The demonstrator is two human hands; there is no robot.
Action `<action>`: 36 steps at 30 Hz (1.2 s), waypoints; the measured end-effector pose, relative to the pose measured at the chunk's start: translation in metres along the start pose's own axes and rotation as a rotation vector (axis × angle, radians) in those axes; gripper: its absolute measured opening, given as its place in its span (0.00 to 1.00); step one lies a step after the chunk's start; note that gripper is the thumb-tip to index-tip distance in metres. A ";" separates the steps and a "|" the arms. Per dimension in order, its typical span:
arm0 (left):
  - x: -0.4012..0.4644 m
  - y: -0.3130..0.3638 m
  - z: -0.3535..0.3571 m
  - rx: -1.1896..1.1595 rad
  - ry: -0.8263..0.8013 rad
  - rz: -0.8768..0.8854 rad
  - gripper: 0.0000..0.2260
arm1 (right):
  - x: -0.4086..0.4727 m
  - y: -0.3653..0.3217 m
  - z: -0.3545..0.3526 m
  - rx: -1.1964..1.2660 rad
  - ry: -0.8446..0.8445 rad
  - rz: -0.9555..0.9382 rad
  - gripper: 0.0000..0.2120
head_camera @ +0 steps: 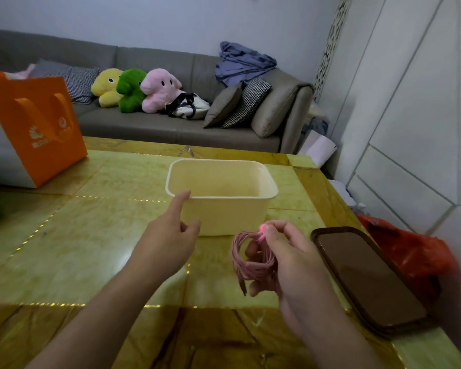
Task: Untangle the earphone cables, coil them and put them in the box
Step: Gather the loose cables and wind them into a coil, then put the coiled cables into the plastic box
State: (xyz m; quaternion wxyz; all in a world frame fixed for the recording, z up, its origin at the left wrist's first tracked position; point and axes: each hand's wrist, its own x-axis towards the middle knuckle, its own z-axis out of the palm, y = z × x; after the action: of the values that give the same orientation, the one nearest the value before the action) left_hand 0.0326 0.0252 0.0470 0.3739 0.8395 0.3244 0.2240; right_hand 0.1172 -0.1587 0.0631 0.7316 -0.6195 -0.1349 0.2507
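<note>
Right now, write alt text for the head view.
The right hand holds a coiled pink earphone cable near an empty cream box on a yellow-green table; the left hand points toward the box.

One head-worn wide view looks forward and down, close over the table, sofa beyond.

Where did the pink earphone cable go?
The pink earphone cable is coiled in the right hand, just in front of the cream box, left of the phone.
</note>
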 end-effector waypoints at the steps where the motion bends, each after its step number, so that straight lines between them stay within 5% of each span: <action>1: 0.003 -0.003 0.002 0.012 0.021 0.008 0.22 | 0.002 -0.004 0.000 0.027 0.005 0.009 0.07; 5: 0.002 -0.011 0.003 0.032 0.154 0.101 0.06 | 0.019 -0.028 0.007 -0.014 0.025 -0.040 0.06; 11: -0.018 -0.014 0.005 -0.023 0.244 0.123 0.03 | 0.076 -0.047 0.038 -0.422 0.048 -0.219 0.04; 17: -0.020 -0.014 0.004 -0.046 0.260 0.130 0.02 | 0.108 -0.034 0.041 -0.854 -0.092 -0.325 0.15; 23: -0.012 -0.020 0.005 -0.077 0.250 0.123 0.01 | 0.067 -0.032 -0.012 -0.775 0.251 -0.552 0.15; 25: -0.009 -0.022 0.006 -0.108 0.242 0.110 0.02 | 0.058 -0.021 -0.047 -0.883 0.385 -0.493 0.12; 27: -0.008 -0.023 0.007 -0.111 0.240 0.096 0.03 | 0.057 -0.006 -0.081 -1.189 0.386 -0.227 0.06; 29: -0.009 -0.021 0.009 -0.114 0.229 0.089 0.03 | 0.060 0.009 -0.111 -1.503 0.295 0.159 0.22; 31: -0.010 -0.021 0.010 -0.128 0.206 0.087 0.04 | 0.062 0.019 -0.128 -1.570 0.248 0.379 0.35; 36: -0.014 -0.020 0.009 -0.170 0.167 0.080 0.05 | 0.072 0.028 -0.147 -1.681 0.235 0.304 0.26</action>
State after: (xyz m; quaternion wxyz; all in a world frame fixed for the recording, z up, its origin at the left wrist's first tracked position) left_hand 0.0209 0.0209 0.0244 0.4060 0.7956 0.3005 0.3344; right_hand 0.2463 -0.2410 -0.0013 -0.0020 -0.9886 -0.1148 0.0971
